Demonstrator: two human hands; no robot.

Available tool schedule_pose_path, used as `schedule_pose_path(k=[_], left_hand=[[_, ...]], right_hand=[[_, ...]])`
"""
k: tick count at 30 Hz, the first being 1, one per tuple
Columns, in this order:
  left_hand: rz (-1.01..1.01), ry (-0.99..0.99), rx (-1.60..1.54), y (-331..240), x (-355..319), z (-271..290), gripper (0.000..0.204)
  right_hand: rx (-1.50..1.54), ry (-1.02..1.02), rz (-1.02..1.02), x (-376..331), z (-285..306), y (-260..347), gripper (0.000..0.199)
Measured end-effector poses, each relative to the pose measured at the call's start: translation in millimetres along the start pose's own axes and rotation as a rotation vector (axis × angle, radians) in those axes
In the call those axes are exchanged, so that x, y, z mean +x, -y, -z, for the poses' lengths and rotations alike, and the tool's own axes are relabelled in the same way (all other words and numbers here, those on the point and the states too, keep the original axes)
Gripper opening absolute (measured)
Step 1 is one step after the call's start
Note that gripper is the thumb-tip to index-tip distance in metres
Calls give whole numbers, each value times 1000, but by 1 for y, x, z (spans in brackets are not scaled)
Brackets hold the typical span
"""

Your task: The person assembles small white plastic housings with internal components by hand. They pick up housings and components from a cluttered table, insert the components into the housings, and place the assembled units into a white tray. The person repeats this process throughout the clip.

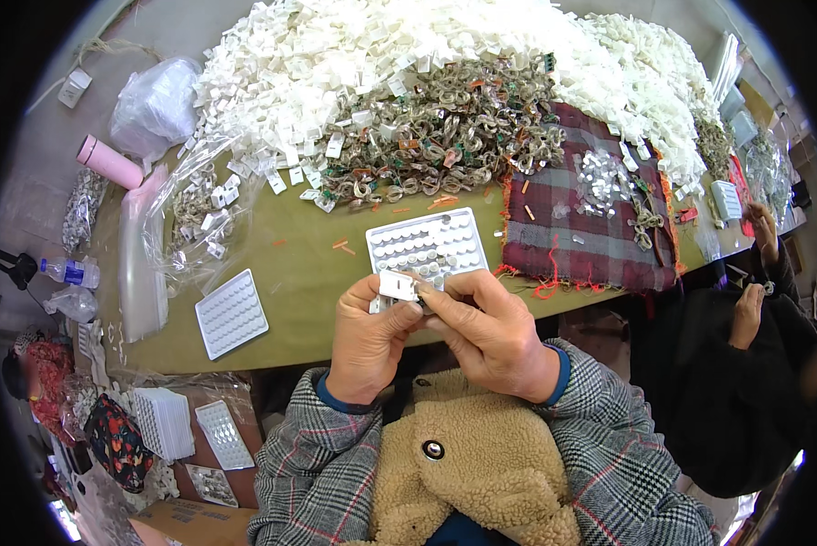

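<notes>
Your left hand holds a white plastic casing by the moulded tray; your right hand apparently pinches its partly hidden end. Likely light, stiff, smooth: grip its sides.

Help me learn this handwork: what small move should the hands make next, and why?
Perhaps hold the left hand steady and work gently with the right hand at the right end of the white piece. The left fingers grip the piece, and the right fingertips meet at that end; whether they pinch a smaller part is hidden.
</notes>
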State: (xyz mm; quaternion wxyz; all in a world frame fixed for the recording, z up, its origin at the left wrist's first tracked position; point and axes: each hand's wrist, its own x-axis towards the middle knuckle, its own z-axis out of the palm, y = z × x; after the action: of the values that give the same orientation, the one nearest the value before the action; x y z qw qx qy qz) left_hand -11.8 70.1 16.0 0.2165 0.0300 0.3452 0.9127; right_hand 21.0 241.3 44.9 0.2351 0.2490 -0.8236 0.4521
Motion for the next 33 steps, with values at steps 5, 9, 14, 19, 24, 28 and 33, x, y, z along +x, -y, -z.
schedule_pose_path(k=[5,9,14,19,24,28,33], left_hand=[[-4,-56,36,0,-2,4,26],[-37,-54,81,-1,-4,5,25],[-26,-64,19,2,-6,0,27],[-27,-9,62,2,-11,-2,30],[-231,-7,363,-5,-15,-1,28],[-350,36,436,-4,-16,-7,22],[-587,108,823,-7,-15,-7,24]], right_hand=[[4,-4,-22,0,-10,-7,42],[62,-60,-31,1,-12,-6,39],[-26,-108,26,1,-9,-3,30],[-94,-111,159,4,-7,-6,23],[151,-54,-122,-2,-3,4,27],[269,-56,-301,-8,-1,10,23],[182,-30,-253,-8,1,10,19]])
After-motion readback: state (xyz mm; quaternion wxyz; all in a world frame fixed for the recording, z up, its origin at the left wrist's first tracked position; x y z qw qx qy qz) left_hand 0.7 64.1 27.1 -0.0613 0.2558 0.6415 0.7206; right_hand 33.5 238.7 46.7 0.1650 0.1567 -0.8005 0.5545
